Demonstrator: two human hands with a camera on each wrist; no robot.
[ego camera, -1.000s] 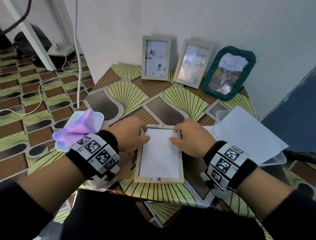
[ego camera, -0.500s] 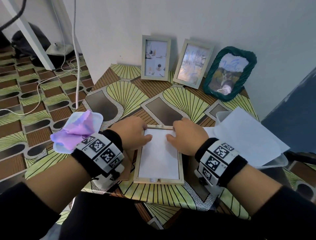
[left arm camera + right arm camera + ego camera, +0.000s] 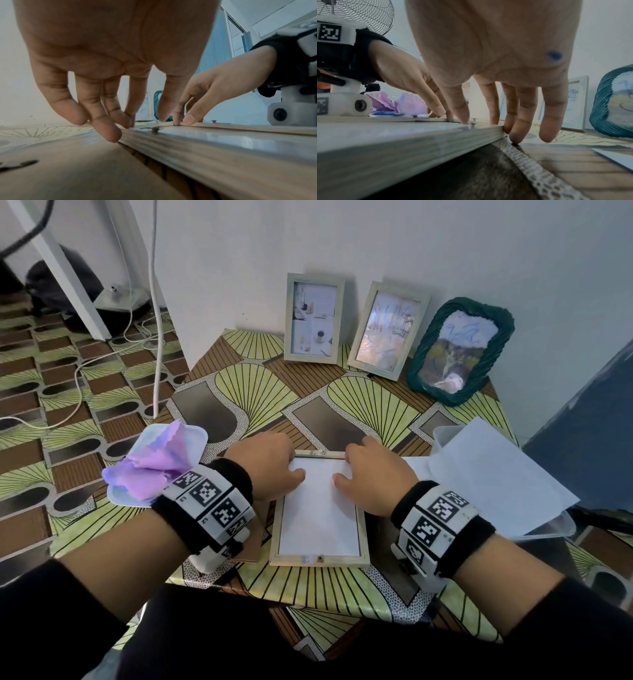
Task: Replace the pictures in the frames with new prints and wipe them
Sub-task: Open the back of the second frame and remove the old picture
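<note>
— Where is the frame you're working on?

— The wooden frame [image 3: 319, 559] lies face down on the patterned table [image 3: 308, 583], close to the near edge, right in front of me. A white print [image 3: 318, 518] sits in its back opening, blank side up.

— And your hands?

— Both are at the far end of it. My left hand [image 3: 265, 465] rests on the far left corner, fingers bent down with the tips on the wooden rail and the thumb lying on the white sheet. My right hand [image 3: 371, 474] mirrors it on the far right corner: thumb on the paper, index on the top rail, the other fingertips down past the outer edge, touching the table. Neither hand grips anything; they press with the fingertips.

— Anything between them?

— A small metal tab [image 3: 322, 453] on the top rail, just between my two index fingers.

— What else is on the table?

— A brown backing board [image 3: 72, 169] lies beside the frame under my left wrist. A purple cloth [image 3: 154, 470] sits in a shallow tray at the left edge. Loose white sheets [image 3: 493, 477] rest on a clear container to my right. Three framed pictures lean against the wall: a pale frame [image 3: 313, 318], another pale frame [image 3: 388, 332], and a green woven frame [image 3: 459, 350].
</note>
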